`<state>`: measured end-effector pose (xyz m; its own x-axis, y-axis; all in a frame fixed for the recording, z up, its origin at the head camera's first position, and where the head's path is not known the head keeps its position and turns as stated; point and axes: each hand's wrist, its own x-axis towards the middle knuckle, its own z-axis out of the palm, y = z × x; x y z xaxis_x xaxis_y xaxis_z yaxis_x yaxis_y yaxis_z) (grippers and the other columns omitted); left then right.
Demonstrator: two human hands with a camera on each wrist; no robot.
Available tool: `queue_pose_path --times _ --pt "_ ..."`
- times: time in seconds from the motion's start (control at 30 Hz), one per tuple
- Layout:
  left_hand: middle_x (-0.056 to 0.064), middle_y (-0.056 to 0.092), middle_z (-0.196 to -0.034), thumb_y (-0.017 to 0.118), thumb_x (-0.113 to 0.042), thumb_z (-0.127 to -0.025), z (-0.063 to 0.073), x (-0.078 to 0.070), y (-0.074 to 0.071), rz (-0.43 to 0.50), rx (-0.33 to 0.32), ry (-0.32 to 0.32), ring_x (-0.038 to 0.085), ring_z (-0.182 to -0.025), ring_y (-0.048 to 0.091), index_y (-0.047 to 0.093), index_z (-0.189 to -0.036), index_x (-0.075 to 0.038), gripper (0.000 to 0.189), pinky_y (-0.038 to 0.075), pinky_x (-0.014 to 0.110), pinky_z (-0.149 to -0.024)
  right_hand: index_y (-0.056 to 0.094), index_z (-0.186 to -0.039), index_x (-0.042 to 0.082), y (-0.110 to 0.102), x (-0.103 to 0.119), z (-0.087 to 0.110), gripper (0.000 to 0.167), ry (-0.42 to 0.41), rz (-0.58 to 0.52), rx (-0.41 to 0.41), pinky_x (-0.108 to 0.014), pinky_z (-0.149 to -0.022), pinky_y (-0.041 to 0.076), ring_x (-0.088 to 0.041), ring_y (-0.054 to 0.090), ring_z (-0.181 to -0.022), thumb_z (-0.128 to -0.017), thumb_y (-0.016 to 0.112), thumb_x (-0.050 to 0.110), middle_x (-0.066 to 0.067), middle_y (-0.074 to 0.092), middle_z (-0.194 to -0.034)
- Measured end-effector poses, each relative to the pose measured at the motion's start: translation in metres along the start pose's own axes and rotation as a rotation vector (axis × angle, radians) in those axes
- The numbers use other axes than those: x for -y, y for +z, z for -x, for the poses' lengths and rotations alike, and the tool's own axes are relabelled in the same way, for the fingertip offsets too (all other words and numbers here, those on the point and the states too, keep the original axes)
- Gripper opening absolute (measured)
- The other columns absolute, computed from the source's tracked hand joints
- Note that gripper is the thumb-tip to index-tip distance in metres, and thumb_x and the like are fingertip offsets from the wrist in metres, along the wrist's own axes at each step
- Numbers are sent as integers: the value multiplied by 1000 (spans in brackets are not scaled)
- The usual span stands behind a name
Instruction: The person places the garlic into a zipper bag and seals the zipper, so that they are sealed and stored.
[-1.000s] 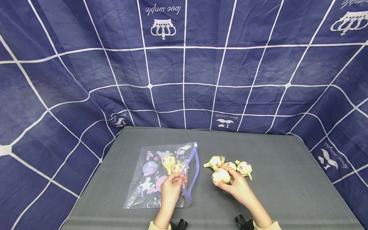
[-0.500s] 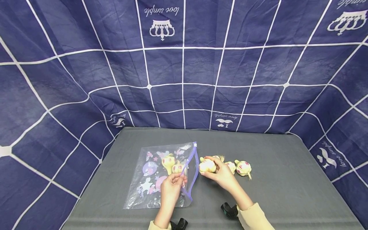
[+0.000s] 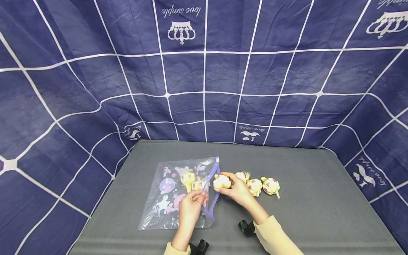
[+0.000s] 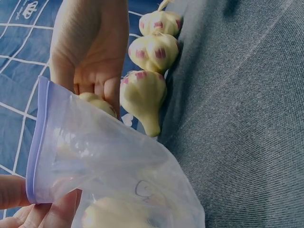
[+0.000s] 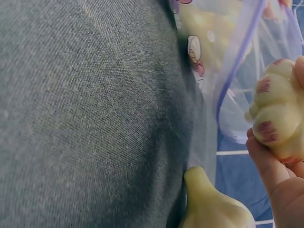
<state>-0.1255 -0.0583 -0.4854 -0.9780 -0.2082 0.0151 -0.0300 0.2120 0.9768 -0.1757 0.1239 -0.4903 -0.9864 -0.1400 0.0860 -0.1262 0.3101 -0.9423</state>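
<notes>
My left hand (image 3: 192,205) pinches the purple zip edge of a clear printed zip bag (image 3: 149,216), its mouth parted toward the right. Two garlic bulbs (image 3: 188,179) lie inside the bag. With thumb and fingers my right hand (image 3: 239,192) grips another garlic bulb (image 3: 221,182), pale with reddish patches, right at the bag's mouth. In the right wrist view this held bulb (image 5: 275,111) overlaps the purple-edged opening. From the left wrist the same bulb (image 4: 99,103) is partly hidden behind the clear plastic.
To the right of the held bulb are three more garlic bulbs, one at the back left (image 3: 241,176), one in the middle (image 3: 254,187) and one on the right (image 3: 271,186). They lie on a grey tabletop (image 3: 306,212). A blue gridded cloth (image 3: 226,74) surrounds the table.
My right hand has carried the garlic bulb leftward from beside the loose bulbs to the bag's mouth. My left hand keeps its pinch on the bag.
</notes>
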Motion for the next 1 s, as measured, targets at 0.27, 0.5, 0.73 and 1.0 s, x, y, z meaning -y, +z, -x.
queue_pose_path --times 0.27,0.5,0.73,1.0 --pt "15 76 -80 69 -3 -87 0 -2 -1 5 3 12 20 -71 75 72 -93 5 10 55 16 -59 62 -126 6 13 -6 -10 62 -40 207 -21 -23 -78 52 -15 63 -92 -72 88 21 -13 70 -116" --pt "14 76 -80 69 -4 -87 1 -4 -1 -10 8 30 19 -70 75 73 -93 4 10 54 15 -58 60 -126 2 23 -7 -16 65 -87 351 -8 -35 -81 55 -23 66 -97 -71 87 25 -17 69 -116" --pt "14 76 -80 69 -4 -87 2 -4 -1 -25 4 45 19 -71 75 72 -93 3 10 55 15 -60 65 -107 7 31 -10 -22 44 -147 408 6 -25 -65 50 -13 61 -74 -70 84 20 -6 71 -88" --pt "11 77 -80 69 -7 -88 4 -5 -2 -41 14 51 17 -71 75 73 -94 2 11 55 14 -61 66 -120 7 37 -13 -28 52 -183 421 117 -35 -80 55 -19 67 -90 -71 82 19 -14 73 -107"
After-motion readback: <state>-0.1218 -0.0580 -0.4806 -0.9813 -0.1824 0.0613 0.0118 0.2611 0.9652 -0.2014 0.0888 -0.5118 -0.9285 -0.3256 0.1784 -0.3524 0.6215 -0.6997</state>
